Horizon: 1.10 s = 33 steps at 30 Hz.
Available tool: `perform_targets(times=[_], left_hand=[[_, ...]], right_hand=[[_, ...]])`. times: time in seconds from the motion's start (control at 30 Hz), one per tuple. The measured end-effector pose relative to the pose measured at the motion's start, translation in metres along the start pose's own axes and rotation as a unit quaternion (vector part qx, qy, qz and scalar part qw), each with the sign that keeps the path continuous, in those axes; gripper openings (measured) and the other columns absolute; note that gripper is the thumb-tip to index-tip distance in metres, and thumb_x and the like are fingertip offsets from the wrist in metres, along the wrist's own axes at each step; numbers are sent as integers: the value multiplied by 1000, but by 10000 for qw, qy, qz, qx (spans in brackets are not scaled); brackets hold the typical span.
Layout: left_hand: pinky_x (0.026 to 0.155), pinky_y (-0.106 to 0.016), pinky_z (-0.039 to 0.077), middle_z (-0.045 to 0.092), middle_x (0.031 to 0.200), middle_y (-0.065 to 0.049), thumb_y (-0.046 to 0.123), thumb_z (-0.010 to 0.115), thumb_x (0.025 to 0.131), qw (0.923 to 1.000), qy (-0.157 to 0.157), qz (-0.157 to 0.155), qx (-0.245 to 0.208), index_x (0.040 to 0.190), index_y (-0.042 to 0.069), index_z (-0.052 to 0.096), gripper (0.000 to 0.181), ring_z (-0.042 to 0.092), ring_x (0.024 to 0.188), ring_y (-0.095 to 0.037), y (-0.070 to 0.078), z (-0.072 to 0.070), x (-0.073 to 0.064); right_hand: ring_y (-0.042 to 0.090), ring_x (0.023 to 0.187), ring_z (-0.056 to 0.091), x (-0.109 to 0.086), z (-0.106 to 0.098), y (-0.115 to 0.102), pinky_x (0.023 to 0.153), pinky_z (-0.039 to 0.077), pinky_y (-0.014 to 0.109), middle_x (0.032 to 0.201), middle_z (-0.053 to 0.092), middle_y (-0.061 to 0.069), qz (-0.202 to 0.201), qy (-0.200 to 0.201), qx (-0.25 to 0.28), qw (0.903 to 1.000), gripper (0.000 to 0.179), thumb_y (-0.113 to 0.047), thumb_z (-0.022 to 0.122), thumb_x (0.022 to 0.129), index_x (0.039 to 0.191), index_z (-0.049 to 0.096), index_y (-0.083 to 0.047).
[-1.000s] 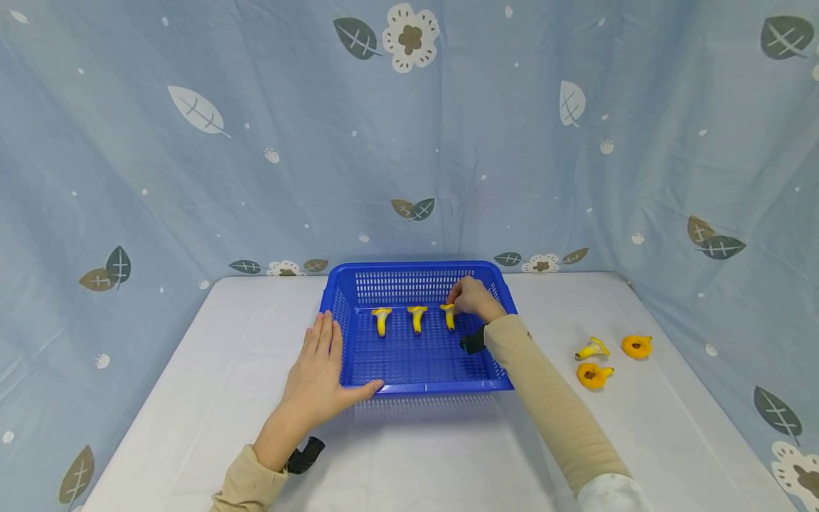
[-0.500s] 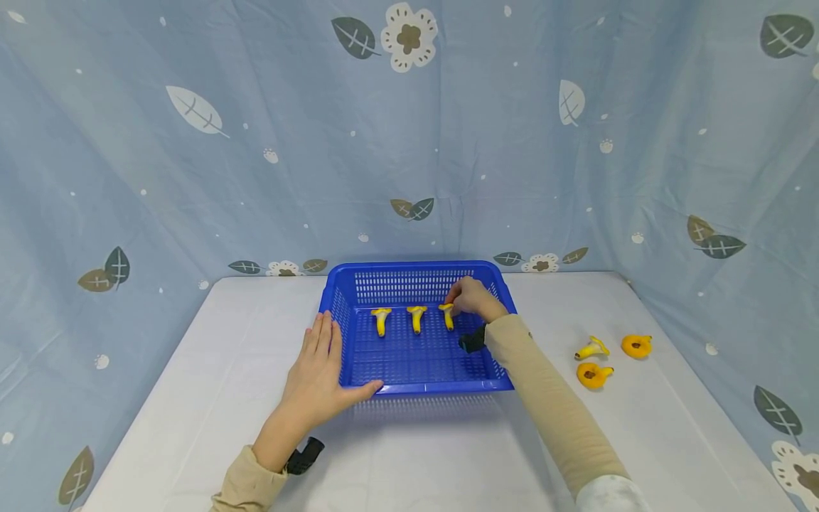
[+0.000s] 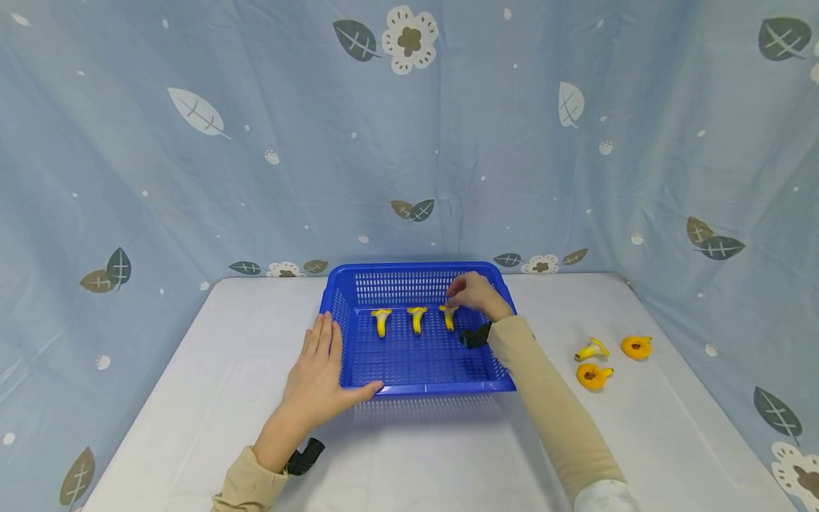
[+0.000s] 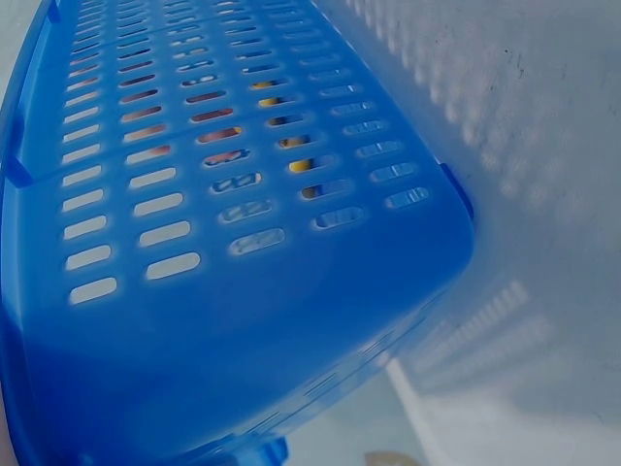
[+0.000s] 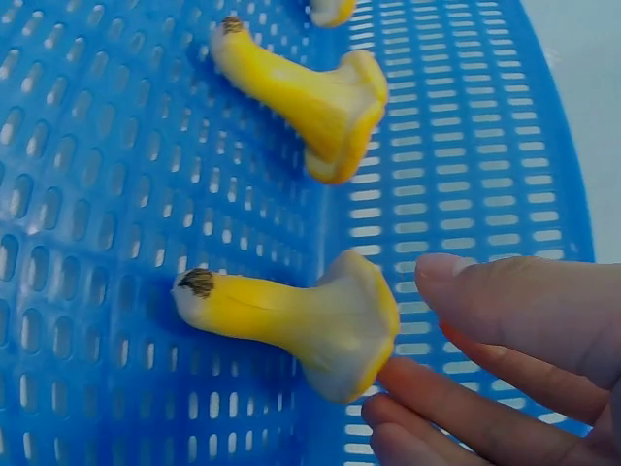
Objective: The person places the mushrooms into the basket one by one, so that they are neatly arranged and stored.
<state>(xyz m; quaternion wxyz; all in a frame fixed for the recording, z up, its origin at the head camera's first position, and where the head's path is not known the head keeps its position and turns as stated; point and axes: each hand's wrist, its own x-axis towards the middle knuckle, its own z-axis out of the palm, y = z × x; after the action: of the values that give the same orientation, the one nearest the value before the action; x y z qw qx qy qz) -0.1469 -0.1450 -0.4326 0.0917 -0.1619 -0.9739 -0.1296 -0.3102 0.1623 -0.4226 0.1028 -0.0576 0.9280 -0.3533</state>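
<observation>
Three yellow mushrooms lie in a row in the blue plastic basket (image 3: 422, 389), caps toward its back wall: a left mushroom (image 3: 382, 323), a middle mushroom (image 3: 417, 321) and a right mushroom (image 3: 449, 320). Just beside the right mushroom's cap is my right hand (image 3: 476, 294). In the right wrist view its thumb (image 5: 524, 301) stands off the cap, while a finger reaches the cap's edge; whether it touches I cannot tell. My left hand (image 3: 316, 380) rests on the basket's near left corner, fingers straight along the side and thumb spread over the front rim.
On the white table (image 3: 409, 462), right of the basket, lie a mushroom on its side (image 3: 592, 349) and two orange-yellow mushrooms showing round caps, a nearer one (image 3: 593, 376) and a farther one (image 3: 636, 347). A patterned blue curtain (image 3: 409, 142) hangs behind the table.
The fingers of my right hand have come off the right mushroom and the hand has lifted slightly. That mushroom lies where it was. My left hand has not moved.
</observation>
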Motion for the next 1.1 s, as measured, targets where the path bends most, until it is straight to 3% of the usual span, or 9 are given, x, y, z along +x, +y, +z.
perform_targets(times=[0.4, 0.73, 0.93, 1.1], left_hand=[[121, -51, 10, 10, 160, -32, 81, 59, 74, 10000, 25, 28, 2, 149, -16, 23, 129, 4, 150, -41, 2, 1, 0], [122, -51, 9, 9, 160, -31, 81, 60, 74, 10000, -18, 10, -20, 150, -16, 22, 129, 4, 150, -41, 2, 0, 0], [121, -51, 9, 8, 160, -31, 82, 59, 74, 10000, -27, -2, 8, 150, -16, 23, 129, 3, 150, -41, 1, 0, -1], [121, -51, 9, 8, 160, -31, 82, 58, 74, 10000, -46, 4, 48, 150, -16, 23, 128, 3, 150, -41, 1, 0, -1]], right_hand=[[32, 104, 64, -17, -16, -5, 92, 52, 47, 109, 70, 16, -435, 524, 596, 9959, 32, -13, 77, 85, 112, 70, 2], [36, 109, 64, -61, -41, -24, 94, 52, 49, 115, 68, 21, -889, 1014, 825, 9874, 30, -14, 74, 89, 112, 69, 4], [37, 111, 62, -86, -51, -20, 97, 50, 51, 116, 67, 20, -1148, 1450, 820, 9793, 27, -14, 73, 90, 112, 70, 2], [38, 107, 64, -109, -57, -9, 97, 51, 50, 111, 68, 23, -1326, 1996, 889, 9668, 23, -11, 73, 90, 109, 70, 3]])
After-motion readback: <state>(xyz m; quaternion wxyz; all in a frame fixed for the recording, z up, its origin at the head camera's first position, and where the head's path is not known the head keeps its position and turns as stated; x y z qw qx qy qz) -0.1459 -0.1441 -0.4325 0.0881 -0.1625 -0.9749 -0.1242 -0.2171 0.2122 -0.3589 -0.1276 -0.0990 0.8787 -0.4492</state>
